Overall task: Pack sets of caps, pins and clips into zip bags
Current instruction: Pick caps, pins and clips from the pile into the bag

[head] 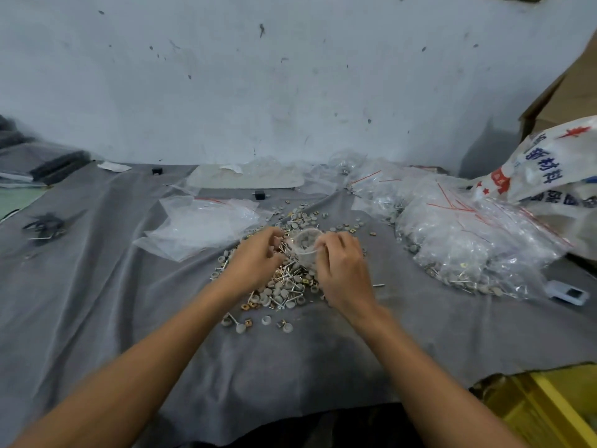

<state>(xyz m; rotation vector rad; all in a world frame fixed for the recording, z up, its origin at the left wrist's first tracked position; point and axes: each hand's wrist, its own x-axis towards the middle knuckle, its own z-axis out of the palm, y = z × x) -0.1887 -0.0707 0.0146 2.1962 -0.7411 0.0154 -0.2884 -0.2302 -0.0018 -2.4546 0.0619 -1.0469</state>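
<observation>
**Hands at the open bag, over the parts heap**

Forearms reach in from the near edge of the grey cloth [97, 286] toward the middle of the table. We have our right hand [344, 273] curled around a small clear zip bag [305, 245], its fingertips pinching the bag's mouth so that it stands open; a few grey caps seem to lie inside, though the plastic is too blurred to be sure. Just left of that grip, our left hand [255, 260] hovers with fingers bent and loosely drawn together; we cannot tell whether it holds a part.

Directly beneath both hands spreads the heap of loose parts [284, 292]: round grey caps, silver pins and small brass-coloured clips, mixed together, with a few strays nearer us.

Beyond and to the left of the grip lies a flat stack of empty zip bags [200, 224] with red seal lines. To the right of it rises a large mound of filled bags [468, 240]. Farther right, a printed woven sack [549, 169] leans against a cardboard box [568, 92]. Behind everything stands a scuffed pale wall [258, 76].
</observation>
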